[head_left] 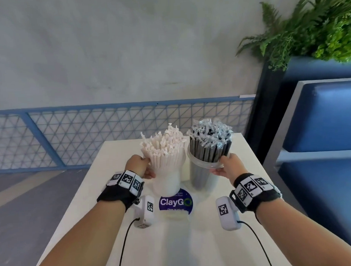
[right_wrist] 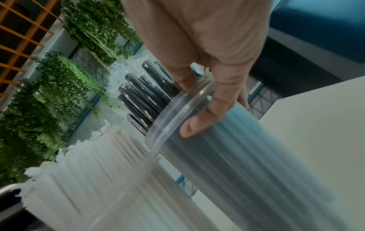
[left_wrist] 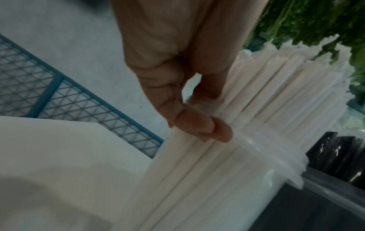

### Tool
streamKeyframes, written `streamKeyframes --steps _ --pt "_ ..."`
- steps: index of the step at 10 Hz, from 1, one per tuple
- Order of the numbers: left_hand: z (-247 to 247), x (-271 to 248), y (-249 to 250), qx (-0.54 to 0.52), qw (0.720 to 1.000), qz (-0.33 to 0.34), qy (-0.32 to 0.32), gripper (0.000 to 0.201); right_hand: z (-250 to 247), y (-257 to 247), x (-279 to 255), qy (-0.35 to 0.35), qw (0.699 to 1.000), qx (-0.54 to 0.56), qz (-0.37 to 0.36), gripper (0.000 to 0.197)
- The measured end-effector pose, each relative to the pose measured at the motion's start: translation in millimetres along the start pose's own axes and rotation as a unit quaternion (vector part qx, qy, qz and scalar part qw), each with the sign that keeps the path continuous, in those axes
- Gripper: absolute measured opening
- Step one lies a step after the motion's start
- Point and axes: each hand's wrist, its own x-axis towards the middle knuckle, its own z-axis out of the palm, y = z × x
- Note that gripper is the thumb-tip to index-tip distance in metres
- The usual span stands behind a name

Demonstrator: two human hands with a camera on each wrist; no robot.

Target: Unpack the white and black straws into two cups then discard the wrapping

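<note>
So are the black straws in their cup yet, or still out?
In: the black straws stand upright inside the clear cup, tops above its rim.

This looks to me like a café seating area. Beyond my hands (head_left: 140, 166) runs a blue mesh railing (head_left: 119, 132); right of my grip stands a blue padded bench (head_left: 325, 117) with ferns (head_left: 310, 26) above. A ClayGo sticker (head_left: 176, 202) marks my white table (head_left: 78, 215).

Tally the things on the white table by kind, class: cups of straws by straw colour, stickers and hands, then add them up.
Cup of white straws: 1
Cup of black straws: 1
ClayGo sticker: 1
Hands: 2, left hand and right hand
Total: 5
</note>
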Motion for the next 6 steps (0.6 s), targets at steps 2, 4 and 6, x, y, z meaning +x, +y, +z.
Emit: streamKeyframes --steps 2,4,6 --pt "-21.1 47.7 2.8 -0.040 0.998 -0.017 0.049 0.025 57.0 -8.4 40.7 -0.003 1.000 -0.024 -0.002 0.035" --pt "-22.7 74.8 -18.0 -0.062 0.995 -0.045 0.062 0.028 80.8 -3.8 66.4 -0.008 1.000 -0.020 0.021 0.033" --pt "-23.5 74.7 -16.6 -0.089 0.994 -0.050 0.043 0.033 74.8 -5.8 61.3 -0.051 0.998 -0.014 0.033 0.046"
